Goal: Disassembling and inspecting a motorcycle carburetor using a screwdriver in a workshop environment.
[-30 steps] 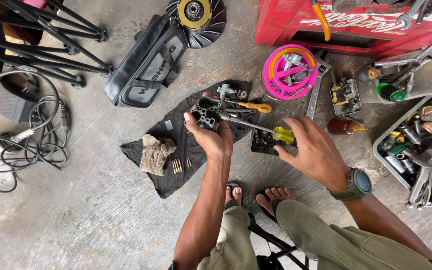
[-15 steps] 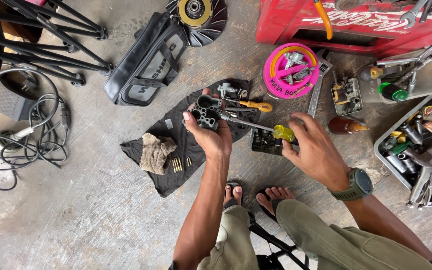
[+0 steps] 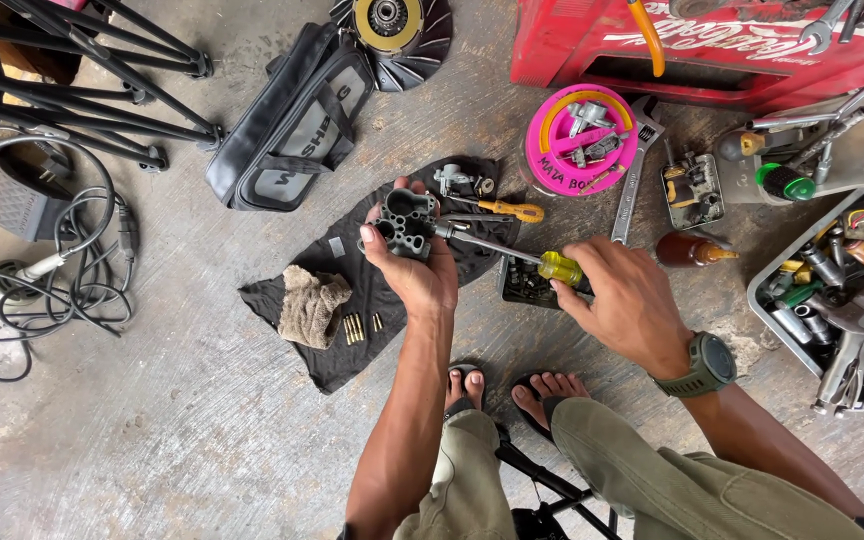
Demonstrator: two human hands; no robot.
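- The left hand (image 3: 417, 270) is cupped palm-up, fingers curled around a small grey metal block (image 3: 404, 224), which it holds above the dark cloth (image 3: 352, 310) spread on the concrete floor.
- The right hand (image 3: 624, 300) is clenched around the yellow handle of a screwdriver (image 3: 512, 253), whose thin shaft runs left to the side of the block.
- The block is dull grey cast metal with several round bores open on its upper face; it sits tilted in the palm.
- On the cloth lie a crumpled tan rag (image 3: 312, 305), a few small brass pieces (image 3: 354, 328) beside it, and an orange-handled screwdriver (image 3: 507, 209) near the top edge.
- A pink round lid (image 3: 580, 140) holding small parts sits beyond, beside a wrench (image 3: 632, 175).
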